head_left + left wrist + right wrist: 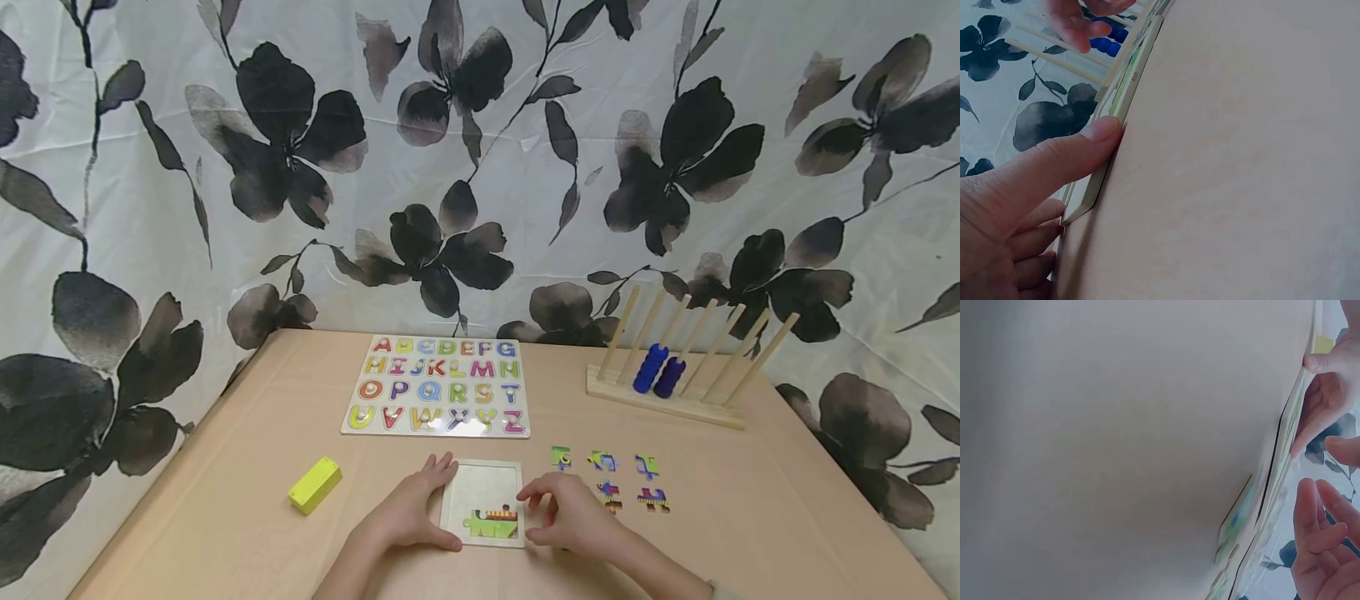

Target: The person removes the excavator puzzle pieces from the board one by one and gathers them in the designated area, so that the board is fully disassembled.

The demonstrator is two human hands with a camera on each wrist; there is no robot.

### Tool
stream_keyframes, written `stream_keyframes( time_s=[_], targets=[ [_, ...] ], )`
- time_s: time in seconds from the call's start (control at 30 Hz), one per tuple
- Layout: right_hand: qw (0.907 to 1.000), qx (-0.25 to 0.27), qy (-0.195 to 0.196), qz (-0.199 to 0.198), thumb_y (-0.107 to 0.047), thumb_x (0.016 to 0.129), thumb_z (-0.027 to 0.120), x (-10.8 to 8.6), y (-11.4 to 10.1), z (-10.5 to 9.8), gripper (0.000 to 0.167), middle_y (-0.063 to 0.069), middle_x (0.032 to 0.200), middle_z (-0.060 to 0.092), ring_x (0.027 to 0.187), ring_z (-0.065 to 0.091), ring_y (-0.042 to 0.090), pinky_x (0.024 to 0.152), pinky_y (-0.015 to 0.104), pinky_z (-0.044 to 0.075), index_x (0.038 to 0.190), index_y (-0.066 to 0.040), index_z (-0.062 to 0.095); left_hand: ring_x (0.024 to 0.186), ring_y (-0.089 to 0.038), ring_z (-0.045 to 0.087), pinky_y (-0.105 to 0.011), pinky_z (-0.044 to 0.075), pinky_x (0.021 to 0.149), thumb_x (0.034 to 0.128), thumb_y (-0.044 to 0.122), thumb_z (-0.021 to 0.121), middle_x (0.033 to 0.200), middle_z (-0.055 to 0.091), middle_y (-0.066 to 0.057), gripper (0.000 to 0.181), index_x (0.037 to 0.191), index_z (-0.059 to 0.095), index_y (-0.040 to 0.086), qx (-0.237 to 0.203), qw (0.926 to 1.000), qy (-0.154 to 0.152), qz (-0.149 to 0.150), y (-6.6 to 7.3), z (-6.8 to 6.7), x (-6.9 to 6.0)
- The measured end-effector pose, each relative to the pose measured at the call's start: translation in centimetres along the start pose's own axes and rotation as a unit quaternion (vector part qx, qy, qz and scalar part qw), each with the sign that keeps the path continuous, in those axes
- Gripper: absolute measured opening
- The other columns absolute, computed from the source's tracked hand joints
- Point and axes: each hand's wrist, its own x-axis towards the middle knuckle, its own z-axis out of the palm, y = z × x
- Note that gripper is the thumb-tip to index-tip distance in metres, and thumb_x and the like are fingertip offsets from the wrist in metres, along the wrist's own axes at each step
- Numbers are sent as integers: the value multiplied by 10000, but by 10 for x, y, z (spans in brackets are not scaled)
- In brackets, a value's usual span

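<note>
In the head view a small square puzzle tray lies flat at the table's front middle. Joined green and multicoloured puzzle pieces fill part of its lower right. My left hand grips the tray's left side; in the left wrist view the thumb presses on its near edge. Over the tray's right edge hovers my right hand, with fingers loosely bent. The right wrist view shows a gap between its thumb and fingers and nothing held there. Loose puzzle pieces lie right of this hand, some partly hidden by it.
A white alphabet board lies behind the tray. At the back right stands a wooden peg rack with blue beads on two rods. A yellow block is on the left. Flowered cloth hangs behind the table.
</note>
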Motion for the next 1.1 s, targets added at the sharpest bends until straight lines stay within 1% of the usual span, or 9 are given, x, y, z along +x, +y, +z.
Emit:
stream_keyframes(
  time_s=[0.2,0.37,0.57,0.67,0.8,0.97,1.1],
  targets=[
    [9999,-13,-82,121,-92,666,780,8,-8,5,305,-38,767,556,546,471,51,472,188,422,946,-42,672,1337,-412,175,-593,198,1037,569,337,855,1451,283,-192,993,1348,384,-59,-46,9999,-20,-92,-1,1,-1],
    [9996,127,-159,177,-84,673,780,15,-14,10,297,-18,759,560,560,475,57,490,181,431,944,-28,670,1335,-417,176,-601,207,1030,570,334,857,1451,287,-191,991,1348,385,-58,-61,9999,16,-154,-2,1,-2],
    [9997,115,-232,46,-71,662,783,22,-19,17,305,-17,739,557,588,486,79,523,177,436,939,-10,670,1336,-415,176,-598,207,1032,572,338,855,1453,284,-188,989,1350,385,-53,-58,9999,2,-134,-2,1,-1],
    [9993,102,-339,102,-80,656,789,24,-20,22,317,-17,723,543,604,483,93,530,175,427,940,-9,667,1335,-413,179,-598,210,1030,573,341,854,1452,287,-187,987,1350,388,-51,-40,9999,-4,-112,-2,0,-1],
    [9987,-136,-457,186,-127,650,795,26,-19,28,323,-36,709,520,619,460,77,532,168,410,929,-24,668,1333,-413,187,-594,215,1030,575,347,853,1449,293,-187,984,1348,391,-51,5,10000,-21,-66,-2,1,0],
    [9973,-613,-391,112,-151,640,799,28,-19,32,271,-58,697,483,636,415,52,542,169,386,856,-53,668,1332,-415,191,-591,221,1029,575,345,854,1446,297,-189,980,1344,395,-54,31,10000,-23,-15,-2,1,0],
    [9959,-821,-373,109,-151,635,807,30,-20,36,236,-62,683,458,633,396,47,545,167,377,795,-75,651,1329,-419,196,-592,226,1027,572,340,856,1443,301,-194,979,1340,398,-59,51,10000,-13,15,-3,1,1]
  ],
)
